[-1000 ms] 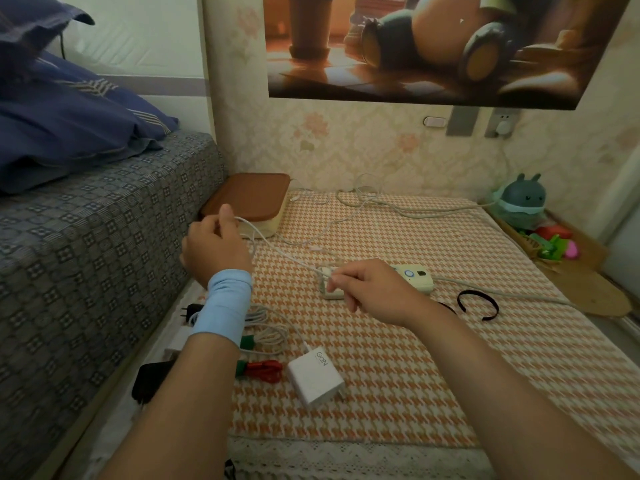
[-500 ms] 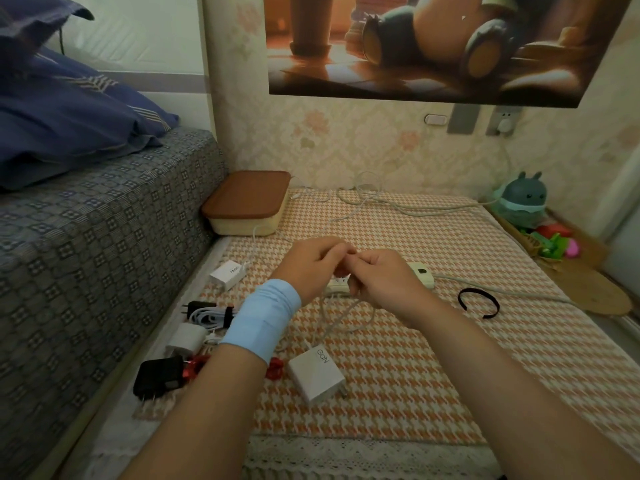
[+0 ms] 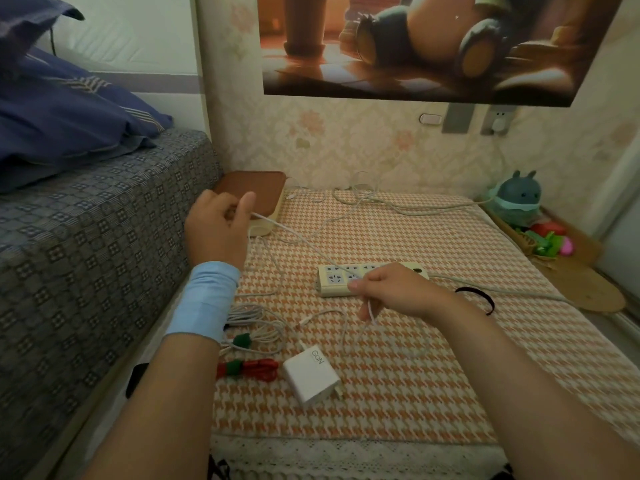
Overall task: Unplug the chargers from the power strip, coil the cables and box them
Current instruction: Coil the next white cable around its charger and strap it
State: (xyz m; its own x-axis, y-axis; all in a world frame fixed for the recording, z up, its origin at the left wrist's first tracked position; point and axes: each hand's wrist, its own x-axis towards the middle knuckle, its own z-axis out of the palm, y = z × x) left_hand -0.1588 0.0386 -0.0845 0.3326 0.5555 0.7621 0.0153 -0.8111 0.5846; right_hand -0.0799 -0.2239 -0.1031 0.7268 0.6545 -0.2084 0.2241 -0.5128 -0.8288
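A thin white cable (image 3: 304, 241) stretches taut between my two hands above the checked table. My left hand (image 3: 216, 232), with a blue wristband, pinches the cable near the brown-lidded box (image 3: 266, 188) at the back left. My right hand (image 3: 391, 289) grips loops of the same cable over the cream power strip (image 3: 337, 280), whose visible sockets hold no plugs. A white charger block (image 3: 311, 374) lies near the front, with a slack end of cable beside it. A coiled white cable (image 3: 258, 327) and a coiled red cable (image 3: 254, 368), each with a green tie, lie at the left.
The bed (image 3: 86, 254) runs along the left edge of the table. The strip's grey cord (image 3: 415, 211) loops across the back. A black band (image 3: 479, 296) lies right of the strip. A teal toy (image 3: 519, 195) and coloured items sit at the far right.
My hands were together over the strip half a second ago. My left hand has since swung out to the back left, drawing the cable taut, and my right hand stays over the strip.
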